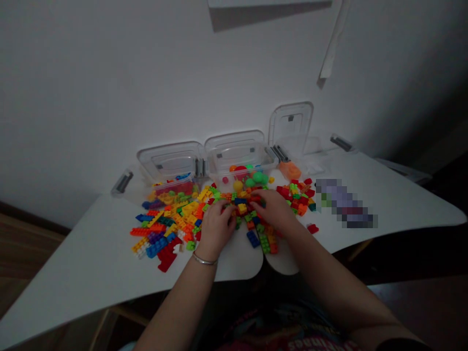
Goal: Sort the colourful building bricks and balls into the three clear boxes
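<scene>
Colourful toy building bricks (pixel 183 213) lie heaped across the white table. Between my two hands sits a small cluster of blue, yellow and red bricks (pixel 242 207). My left hand (pixel 215 226), with a bracelet at the wrist, has its fingers curled at the cluster's left side. From the right, my right hand (pixel 274 208) bends its thumb and fingers onto the cluster's other side. The fingertips are partly hidden and the picture is dim, so the exact grip is hard to see. A blue brick (pixel 252 239) and a green brick (pixel 265 243) lie below the hands.
Behind the heap, clear plastic boxes (pixel 234 171) with raised lids (pixel 291 127) stand against the wall. The middle box has green balls (pixel 258 178) at it. An orange piece (pixel 290 170) lies right of it. A pixelated item (pixel 345 204) lies at right. The table's front edge has a notch.
</scene>
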A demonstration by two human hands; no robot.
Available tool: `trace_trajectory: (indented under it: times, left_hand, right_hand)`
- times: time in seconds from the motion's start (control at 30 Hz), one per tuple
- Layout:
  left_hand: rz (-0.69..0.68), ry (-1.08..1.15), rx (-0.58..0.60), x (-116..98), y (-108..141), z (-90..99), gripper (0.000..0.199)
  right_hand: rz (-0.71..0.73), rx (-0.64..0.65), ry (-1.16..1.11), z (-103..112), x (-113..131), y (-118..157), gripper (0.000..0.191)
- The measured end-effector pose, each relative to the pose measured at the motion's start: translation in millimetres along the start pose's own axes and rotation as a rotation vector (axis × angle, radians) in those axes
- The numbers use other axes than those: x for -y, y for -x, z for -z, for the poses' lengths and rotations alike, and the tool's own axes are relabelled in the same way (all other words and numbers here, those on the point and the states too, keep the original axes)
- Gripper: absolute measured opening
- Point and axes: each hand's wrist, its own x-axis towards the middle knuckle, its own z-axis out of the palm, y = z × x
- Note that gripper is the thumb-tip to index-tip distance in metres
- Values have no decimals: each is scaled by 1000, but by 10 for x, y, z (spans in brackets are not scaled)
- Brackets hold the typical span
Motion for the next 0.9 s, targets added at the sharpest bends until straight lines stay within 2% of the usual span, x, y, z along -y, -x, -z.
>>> trace_trajectory:
  times: [0.1,0.23,0.37,0.57,0.73,0.9]
  left_hand:
    - [-6,2,7,-3,0,2,20]
    - [-7,4,25,-16,-5,4,23]
    - [-2,-2,39,-20,-12,9,24]
    - [-7,10,59,-15,-8,21,25]
    - [-13,24,30,-5,-6,16,23]
    - [-30,32,1,3,-4,7,21]
  right_hand:
    - [-99,-36,78,182,-208,-10,26]
    - [-133,65,197,314,-368,26,22]
    - [-104,157,247,244,-359,59,25]
    - [-69,181,306,125,-323,45,25]
    - [-22,126,262,131,-340,44,17]
    - [-101,25,120,119,-360,19,15]
